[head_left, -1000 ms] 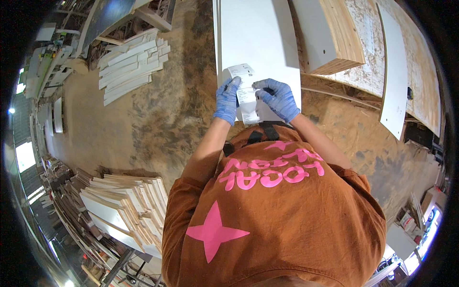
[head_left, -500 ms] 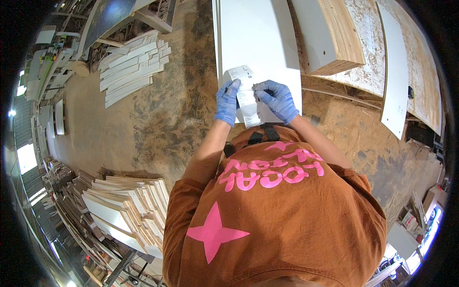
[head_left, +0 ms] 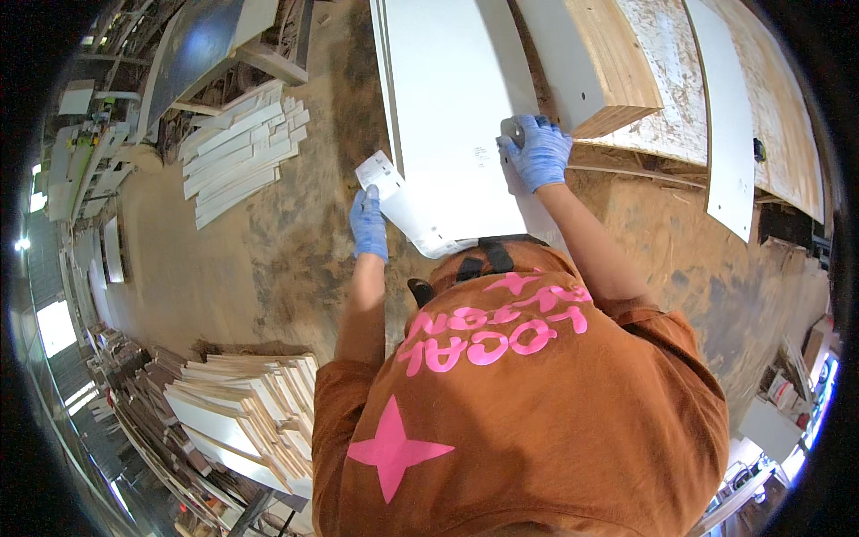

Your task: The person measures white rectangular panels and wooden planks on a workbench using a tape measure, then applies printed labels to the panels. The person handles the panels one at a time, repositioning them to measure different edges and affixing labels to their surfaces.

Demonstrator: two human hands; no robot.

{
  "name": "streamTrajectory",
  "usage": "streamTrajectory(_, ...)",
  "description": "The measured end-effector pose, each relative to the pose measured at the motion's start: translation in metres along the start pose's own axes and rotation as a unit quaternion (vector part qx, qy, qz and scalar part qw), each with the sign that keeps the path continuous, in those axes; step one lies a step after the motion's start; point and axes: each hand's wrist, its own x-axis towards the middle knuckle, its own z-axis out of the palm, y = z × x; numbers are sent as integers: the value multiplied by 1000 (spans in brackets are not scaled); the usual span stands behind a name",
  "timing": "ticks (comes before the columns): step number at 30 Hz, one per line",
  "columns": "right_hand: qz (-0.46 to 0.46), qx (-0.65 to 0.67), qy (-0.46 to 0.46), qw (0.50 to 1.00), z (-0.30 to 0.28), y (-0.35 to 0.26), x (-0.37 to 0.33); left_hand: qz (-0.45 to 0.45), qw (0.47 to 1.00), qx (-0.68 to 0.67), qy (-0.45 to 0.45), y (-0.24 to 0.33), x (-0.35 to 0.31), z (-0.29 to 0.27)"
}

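Note:
A long strip of white printed labels (head_left: 403, 210) hangs from my left hand (head_left: 368, 224), which wears a blue glove and pinches its edge. The strip slants over the near left corner of a white panel (head_left: 447, 80) and down toward my shirt. My right hand (head_left: 540, 154), in the same kind of glove with greyish fingertips, lies on the panel's right side, fingers spread toward its edge. Just left of the right thumb, small dark print (head_left: 481, 157) shows on the panel. The underside of the right hand is hidden.
A thick stack of white-faced boards (head_left: 617, 72) stands close to the right of the panel. Beyond it a narrow white board (head_left: 727, 134) lies on a worn table. White strips (head_left: 242, 148) are piled on the floor at left, more boards (head_left: 250, 412) at lower left.
My hands were together over the label strip and have parted. The left carried the strip left, off the panel's edge; the right moved to the panel's right side.

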Motion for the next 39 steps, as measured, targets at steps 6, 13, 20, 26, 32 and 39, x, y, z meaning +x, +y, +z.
streamTrajectory(6, -407, 69, -46, 910, 27, -13, -64, -11, 997, 57, -52, 14, -48, 38)
streamTrajectory(13, 166, 318, 60, 931, 49, 55, -99, 47, 973, 195, -111, 12, -58, 37)
streamTrajectory(20, 209, 432, -40, 877, 31, 44, -97, 25, 979, 88, -184, 2, -52, 39)
streamTrajectory(26, 198, 369, -44, 907, 12, 32, -116, -10, 976, 60, -208, 1, -53, 24)
streamTrajectory(32, 329, 677, -65, 655, -17, 39, -121, -82, 975, -28, -203, 48, -87, 12)
streamTrajectory(39, 126, 609, -145, 770, -44, 8, -100, 23, 977, 74, -200, 43, -78, 12)
